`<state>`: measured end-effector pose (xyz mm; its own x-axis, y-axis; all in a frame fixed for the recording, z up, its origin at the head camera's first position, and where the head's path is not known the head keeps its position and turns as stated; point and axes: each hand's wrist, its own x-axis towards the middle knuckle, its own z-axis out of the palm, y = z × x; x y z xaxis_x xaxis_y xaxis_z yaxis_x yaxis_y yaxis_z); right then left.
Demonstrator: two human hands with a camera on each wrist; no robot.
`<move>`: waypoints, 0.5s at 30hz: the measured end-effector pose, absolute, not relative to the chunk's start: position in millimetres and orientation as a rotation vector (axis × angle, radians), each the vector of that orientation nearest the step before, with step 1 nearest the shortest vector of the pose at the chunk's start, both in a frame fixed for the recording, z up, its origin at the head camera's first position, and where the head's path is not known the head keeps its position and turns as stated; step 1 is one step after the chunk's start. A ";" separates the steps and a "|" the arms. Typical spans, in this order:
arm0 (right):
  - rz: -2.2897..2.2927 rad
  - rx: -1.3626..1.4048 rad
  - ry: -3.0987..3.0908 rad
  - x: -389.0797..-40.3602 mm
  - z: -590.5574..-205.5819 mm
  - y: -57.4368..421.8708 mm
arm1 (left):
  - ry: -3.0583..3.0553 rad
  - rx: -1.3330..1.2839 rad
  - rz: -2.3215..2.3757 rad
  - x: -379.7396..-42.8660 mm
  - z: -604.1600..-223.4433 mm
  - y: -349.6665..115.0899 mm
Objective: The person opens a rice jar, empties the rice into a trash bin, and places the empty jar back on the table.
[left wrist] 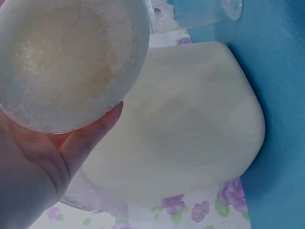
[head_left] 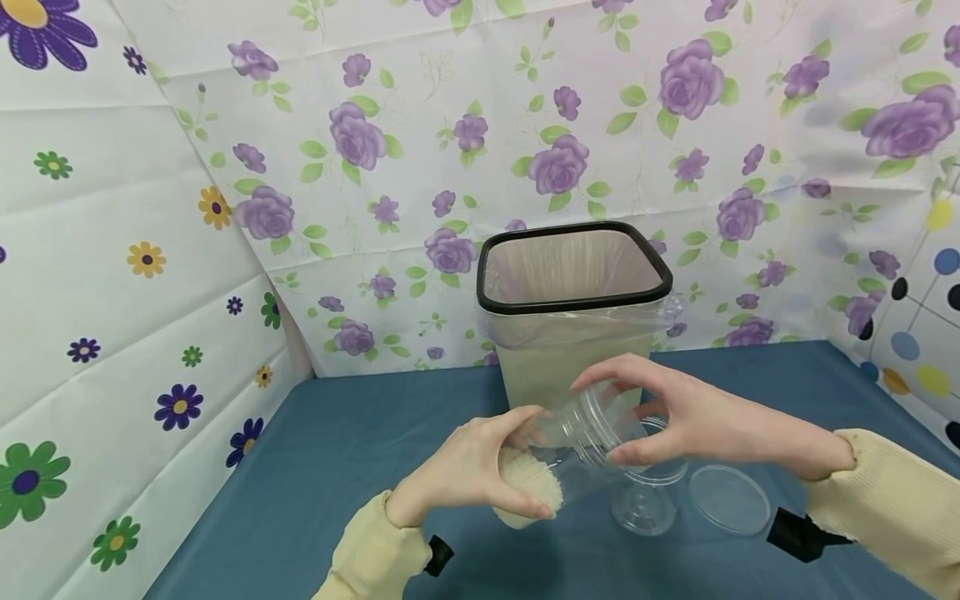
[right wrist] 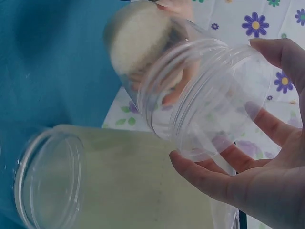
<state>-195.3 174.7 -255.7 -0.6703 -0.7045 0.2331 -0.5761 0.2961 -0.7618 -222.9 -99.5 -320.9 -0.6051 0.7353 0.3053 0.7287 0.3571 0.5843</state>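
My left hand (head_left: 468, 462) grips a clear plastic jar (head_left: 577, 482) round its lower part, fingers on one side and thumb on the other. The jar lies tilted, mouth up toward the right, and white rice (head_left: 531, 479) is heaped at its bottom end. In the left wrist view the jar's round base (left wrist: 71, 62) shows rice through it. My right hand (head_left: 693, 417) pinches a clear, ridged plastic lid (right wrist: 240, 88) by its rim with spread, bent fingers. The lid overlaps the jar's mouth in the right wrist view.
Behind my hands stands a pale bin (head_left: 573, 358) with a black rim and a clear liner. A second clear jar (head_left: 643, 510) is upright to the right, beside a flat clear disc (head_left: 729, 500) on the blue tabletop (head_left: 360, 450). Flowered sheets (head_left: 420, 150) hang around.
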 end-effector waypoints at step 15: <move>-1.106 -0.928 2.771 -211.2 -269.4 219.7 | 2.623 1.372 1.079 -221.0 -320.6 -102.8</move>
<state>-211.2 219.7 -269.4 -0.8233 -0.5329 0.1955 -0.5210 0.5728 -0.6328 -221.0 -102.8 -320.6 -0.6207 0.7217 0.3064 0.7284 0.3861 0.5660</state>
